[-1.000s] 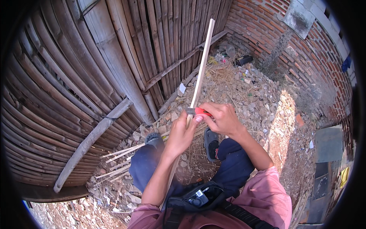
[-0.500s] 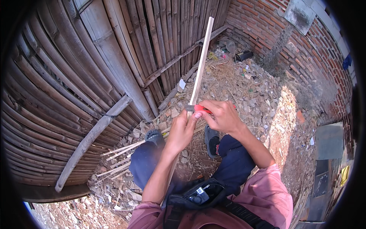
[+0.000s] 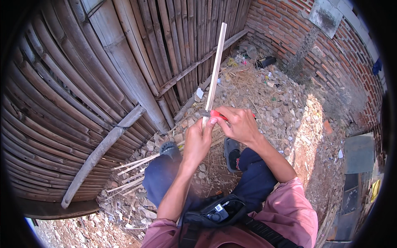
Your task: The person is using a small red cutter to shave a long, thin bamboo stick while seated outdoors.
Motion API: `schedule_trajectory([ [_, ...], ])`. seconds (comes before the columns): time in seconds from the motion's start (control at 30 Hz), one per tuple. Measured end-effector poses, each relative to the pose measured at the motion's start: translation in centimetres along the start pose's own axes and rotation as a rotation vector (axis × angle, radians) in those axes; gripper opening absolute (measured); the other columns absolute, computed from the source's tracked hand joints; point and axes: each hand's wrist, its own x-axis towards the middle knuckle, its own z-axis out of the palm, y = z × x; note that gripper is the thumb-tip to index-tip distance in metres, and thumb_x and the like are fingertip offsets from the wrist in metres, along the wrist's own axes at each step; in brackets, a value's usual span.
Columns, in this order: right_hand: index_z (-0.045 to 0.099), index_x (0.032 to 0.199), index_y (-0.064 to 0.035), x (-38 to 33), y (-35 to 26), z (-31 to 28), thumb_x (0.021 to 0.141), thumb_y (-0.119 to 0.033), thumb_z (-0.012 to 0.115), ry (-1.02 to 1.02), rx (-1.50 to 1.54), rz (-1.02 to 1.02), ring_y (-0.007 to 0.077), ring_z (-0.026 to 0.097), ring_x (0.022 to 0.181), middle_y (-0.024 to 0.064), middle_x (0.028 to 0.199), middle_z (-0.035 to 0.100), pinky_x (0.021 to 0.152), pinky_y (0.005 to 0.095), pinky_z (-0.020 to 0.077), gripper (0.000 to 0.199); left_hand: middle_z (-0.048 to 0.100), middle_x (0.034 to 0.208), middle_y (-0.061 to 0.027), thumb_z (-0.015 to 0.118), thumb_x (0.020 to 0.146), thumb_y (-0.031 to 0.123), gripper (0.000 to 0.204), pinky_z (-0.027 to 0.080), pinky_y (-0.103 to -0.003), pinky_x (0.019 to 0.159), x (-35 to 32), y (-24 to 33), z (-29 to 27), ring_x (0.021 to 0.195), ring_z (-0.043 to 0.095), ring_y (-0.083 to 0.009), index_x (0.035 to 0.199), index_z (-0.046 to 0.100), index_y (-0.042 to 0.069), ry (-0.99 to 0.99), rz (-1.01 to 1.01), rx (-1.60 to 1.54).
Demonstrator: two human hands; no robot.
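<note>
A long pale bamboo strip (image 3: 216, 68) stands up from my hands, its far end pointing toward the corner of the walls. My left hand (image 3: 197, 143) is closed around its lower part, and the rest runs down behind my left forearm. In my right hand (image 3: 239, 126) is a red-handled utility knife (image 3: 215, 114), its short grey blade lying across the strip just above my left fingers. My left thumb presses by the knife's front end, and my right fingers cover much of its handle.
More pale strips (image 3: 131, 177) lie on the rubble beside my left foot. A bamboo wall (image 3: 136, 62) rises on the left, a brick wall (image 3: 281, 25) at the far right. Stones, straw and litter cover the ground (image 3: 256, 95). A black pouch (image 3: 217, 213) rests at my waist.
The strip's top has dropped slightly and shifted left. The knife and both hands have moved very slightly left and stay close together.
</note>
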Motion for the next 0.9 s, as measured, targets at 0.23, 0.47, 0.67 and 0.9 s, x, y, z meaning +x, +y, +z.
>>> schedule_trajectory([
  [0.23, 0.075, 0.108, -0.0077, 0.4, 0.0, -0.2, 0.092, -0.017, 0.076, -0.001, -0.031, -0.023, 0.0362, 0.074, 0.072, 0.0132, 0.091, 0.077, 0.059, 0.044, 0.0563, 0.019, 0.051, 0.058, -0.0075, 0.063, 0.111, 0.041, 0.046, 0.041, -0.039, 0.055, 0.0, 0.8, -0.2, 0.058, 0.044, -0.0129, 0.101, 0.072, -0.003, -0.002, -0.062, -0.007],
  [0.47, 0.074, 0.103, -0.0104, 1.5, 0.6, -0.2, 0.096, -0.026, 0.074, 0.073, -0.034, -0.046, 0.0356, 0.073, 0.067, 0.0142, 0.085, 0.076, 0.055, 0.0447, 0.0553, 0.017, 0.05, 0.058, -0.0049, 0.067, 0.109, 0.043, 0.051, 0.039, -0.039, 0.054, -0.1, 0.9, -0.2, 0.058, 0.044, -0.0119, 0.086, 0.068, -0.003, 0.007, -0.11, 0.009],
  [0.67, 0.075, 0.103, -0.0069, 4.3, 4.2, -2.9, 0.103, -0.034, 0.07, 0.148, -0.15, 0.188, 0.0357, 0.074, 0.068, 0.0134, 0.076, 0.075, 0.057, 0.0453, 0.0543, 0.027, 0.047, 0.058, -0.0022, 0.068, 0.108, 0.044, 0.052, 0.037, -0.039, 0.053, -0.8, 0.6, 0.3, 0.058, 0.042, -0.0112, 0.085, 0.068, -0.002, -0.063, -0.161, 0.029],
  [0.9, 0.078, 0.11, -0.0047, 6.1, 9.0, -6.2, 0.107, -0.036, 0.066, 0.305, 0.012, 0.255, 0.0298, 0.068, 0.063, 0.0129, 0.072, 0.071, 0.061, 0.041, 0.0505, 0.033, 0.043, 0.065, 0.0054, 0.064, 0.11, 0.046, 0.051, 0.035, -0.034, 0.057, -0.8, 1.6, -0.4, 0.066, 0.038, -0.0072, 0.085, 0.062, 0.001, -0.081, -0.152, -0.038],
])
